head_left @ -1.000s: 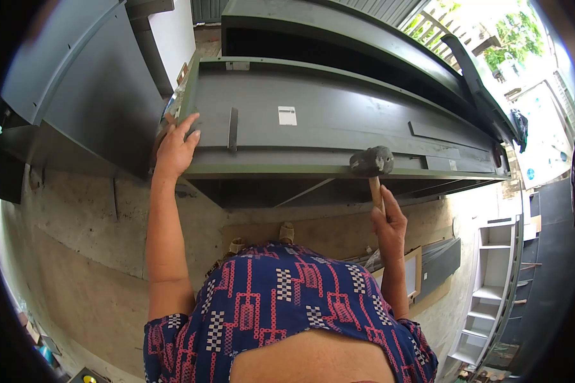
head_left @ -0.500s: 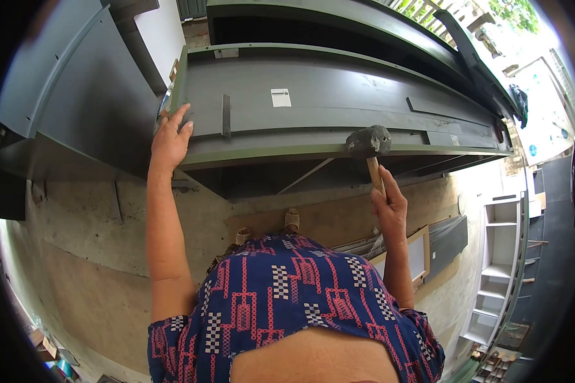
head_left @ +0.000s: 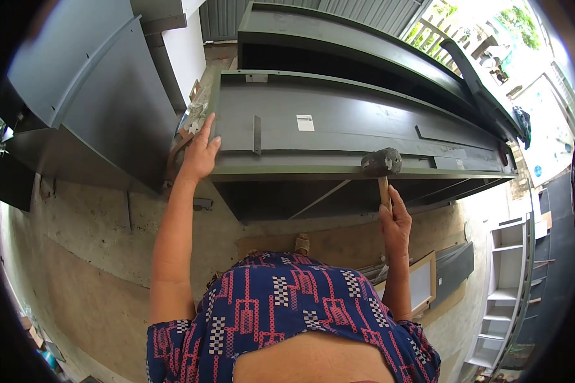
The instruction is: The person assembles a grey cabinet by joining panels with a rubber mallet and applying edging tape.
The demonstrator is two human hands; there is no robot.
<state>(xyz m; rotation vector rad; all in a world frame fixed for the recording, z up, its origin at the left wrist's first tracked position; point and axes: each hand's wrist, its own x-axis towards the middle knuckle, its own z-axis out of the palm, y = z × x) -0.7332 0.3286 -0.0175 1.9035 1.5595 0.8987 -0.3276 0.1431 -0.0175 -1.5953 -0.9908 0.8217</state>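
Note:
A long dark cabinet with a green front edge lies before me. My left hand rests against its left end panel, fingers extended and apart, holding nothing. My right hand is wrapped round the wooden handle of a black-headed mallet. The mallet head appears over the green front edge; whether they touch I cannot tell. Inside the cabinet are a white label, a short dark strip and a longer strip toward the right.
Another long dark carcass lies behind the cabinet. Large grey panels stand at the left. A white shelf unit is at the right. Boards and a framed panel lie on the floor near my right arm.
The view has shifted, so the cabinet appears lower and farther right. My left hand remains at its left end, and my right hand still holds the mallet near the front edge.

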